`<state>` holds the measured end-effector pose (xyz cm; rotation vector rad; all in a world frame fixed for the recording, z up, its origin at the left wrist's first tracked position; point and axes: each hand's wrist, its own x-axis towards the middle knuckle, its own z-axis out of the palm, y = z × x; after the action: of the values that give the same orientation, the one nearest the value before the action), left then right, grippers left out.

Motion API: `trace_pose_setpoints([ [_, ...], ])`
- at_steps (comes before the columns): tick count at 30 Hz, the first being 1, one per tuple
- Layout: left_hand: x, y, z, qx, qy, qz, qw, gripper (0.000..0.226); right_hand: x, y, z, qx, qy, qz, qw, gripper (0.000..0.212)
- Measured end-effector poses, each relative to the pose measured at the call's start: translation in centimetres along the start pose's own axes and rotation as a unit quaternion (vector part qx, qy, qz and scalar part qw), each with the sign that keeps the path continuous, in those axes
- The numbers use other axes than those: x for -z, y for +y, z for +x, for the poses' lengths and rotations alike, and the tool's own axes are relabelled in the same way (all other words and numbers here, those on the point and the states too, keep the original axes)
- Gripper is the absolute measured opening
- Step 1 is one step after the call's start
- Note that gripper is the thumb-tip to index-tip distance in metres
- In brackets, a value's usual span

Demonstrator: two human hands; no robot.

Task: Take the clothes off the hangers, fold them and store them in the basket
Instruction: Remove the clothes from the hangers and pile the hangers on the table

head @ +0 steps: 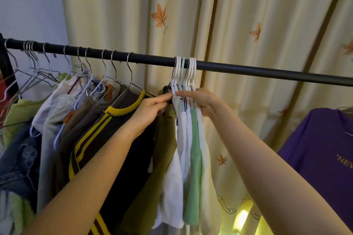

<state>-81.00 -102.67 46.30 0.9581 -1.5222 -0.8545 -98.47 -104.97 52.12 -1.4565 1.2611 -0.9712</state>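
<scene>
A black rail [248,67] runs across the view. A bunch of white and pale green plastic hangers [184,71] hangs at its middle, carrying white towels [174,175] and a mint green cloth [193,173]. My right hand [202,101] grips the necks of these hangers from the right. My left hand [152,109] pinches the leftmost white hanger and the olive garment [164,149] beside it. A dark top with yellow stripes [114,139] hangs just left of my left hand. No basket is in view.
Several wire hangers [80,63] with denim, grey, brown and lime clothes crowd the rail's left part. A purple T-shirt [324,149] hangs at the right. A cream curtain with leaf prints [238,15] is close behind the rail.
</scene>
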Motion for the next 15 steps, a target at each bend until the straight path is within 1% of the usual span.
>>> trace_pose_setpoints([
  [2,-0.1,-0.4,0.3,0.016,0.003,-0.015,1.0,0.043,0.6,-0.2,0.1,-0.009,-0.009,-0.011,1.0,0.062],
  [4,-0.2,-0.4,0.5,0.015,0.003,-0.018,1.0,0.047,1.1,-0.3,0.2,-0.013,-0.021,-0.014,1.0,0.063],
  [5,-0.2,-0.2,0.7,0.01,-0.004,-0.021,1.0,0.049,1.3,-0.4,0.2,-0.014,-0.022,-0.023,0.999,0.066],
  [7,-0.3,0.0,0.7,0.0,-0.019,-0.024,1.0,0.048,1.6,-0.7,0.5,-0.022,-0.02,-0.073,0.997,0.083],
  [9,-0.5,0.0,0.9,-0.007,-0.03,-0.023,0.999,0.041,1.3,-1.1,0.6,-0.024,-0.002,-0.162,0.986,0.098],
  [10,-0.6,0.0,1.0,-0.007,-0.031,-0.022,0.999,0.036,0.9,-1.3,0.7,-0.016,0.013,-0.212,0.977,0.101],
  [12,-0.8,-0.2,1.3,0.009,-0.023,-0.029,0.999,0.03,0.3,-1.8,0.8,0.008,0.043,-0.334,0.942,0.1],
  [14,-0.8,-0.7,1.3,0.028,-0.024,-0.046,0.998,0.031,-0.1,-2.5,0.9,0.01,0.04,-0.421,0.906,0.096],
  [15,-0.9,-0.9,1.3,0.038,-0.036,-0.063,0.997,0.035,-0.3,-2.9,1.0,0.004,0.035,-0.443,0.896,0.092],
])
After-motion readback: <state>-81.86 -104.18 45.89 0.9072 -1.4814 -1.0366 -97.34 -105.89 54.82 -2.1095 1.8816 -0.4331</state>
